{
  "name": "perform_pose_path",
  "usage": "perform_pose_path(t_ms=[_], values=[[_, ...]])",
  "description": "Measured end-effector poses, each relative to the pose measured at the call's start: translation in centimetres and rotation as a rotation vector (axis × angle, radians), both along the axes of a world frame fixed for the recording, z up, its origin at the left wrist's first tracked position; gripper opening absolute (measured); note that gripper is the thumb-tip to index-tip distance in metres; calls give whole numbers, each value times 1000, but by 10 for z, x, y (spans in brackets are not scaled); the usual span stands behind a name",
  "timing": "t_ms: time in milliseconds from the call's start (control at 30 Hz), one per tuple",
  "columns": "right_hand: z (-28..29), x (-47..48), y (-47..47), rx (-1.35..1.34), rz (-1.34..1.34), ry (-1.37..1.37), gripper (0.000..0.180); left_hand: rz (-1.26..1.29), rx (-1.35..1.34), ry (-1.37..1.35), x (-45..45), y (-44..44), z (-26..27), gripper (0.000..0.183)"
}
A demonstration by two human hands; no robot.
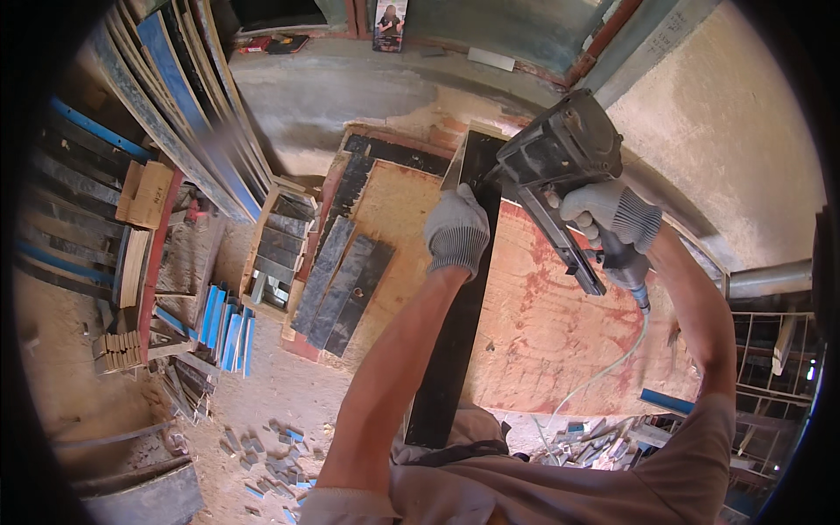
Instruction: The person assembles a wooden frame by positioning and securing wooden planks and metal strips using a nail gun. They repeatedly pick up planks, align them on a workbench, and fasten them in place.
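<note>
My right hand [610,213], in a grey knitted glove, grips the handle of a black pneumatic nail gun [561,144]. The gun's nose meets or nearly meets the far part of a long black board [453,341]; exact contact is hard to tell. My left hand [457,226], gloved alike, is closed on the board's left edge. Lengthwise, the board runs from the far side of the workbench [551,341] back to my waist. Against its far left side shows a pale wooden edge [453,172]. A thin air hose [607,372] hangs from the gun's handle.
Several dark planks [341,282] lie on the bench to the left. Beyond them stands a wooden frame of dark strips [279,246]. Long boards [177,98] lean at the upper left. Offcuts [272,459] litter the floor, with another scrap pile [590,443] at lower right.
</note>
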State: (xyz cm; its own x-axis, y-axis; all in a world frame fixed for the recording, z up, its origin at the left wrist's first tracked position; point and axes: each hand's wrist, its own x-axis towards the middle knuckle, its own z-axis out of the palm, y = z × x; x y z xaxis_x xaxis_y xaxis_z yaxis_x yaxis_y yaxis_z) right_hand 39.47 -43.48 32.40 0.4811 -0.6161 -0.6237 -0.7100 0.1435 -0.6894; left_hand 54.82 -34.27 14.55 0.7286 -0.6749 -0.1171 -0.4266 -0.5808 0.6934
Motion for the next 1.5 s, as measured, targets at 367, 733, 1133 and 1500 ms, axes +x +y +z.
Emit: perform_pose_path(t_ms=[367, 733, 1133, 1500], values=[[-119, -193, 191, 6, -493, -144, 25, 3, -57, -47, 1, -3, -12, 56], [-327, -324, 605, 510, -1168, 133, 18, -388, -372, -845, -19, 14, -23, 85], [-412, -436, 859, 717, -1711, -137, 14, -504, -104, -1084, -91, 59, -52, 40], [-505, -639, 848, 575, -1699, -319, 18, -1028, 588, -309, -428, 307, -264, 36]])
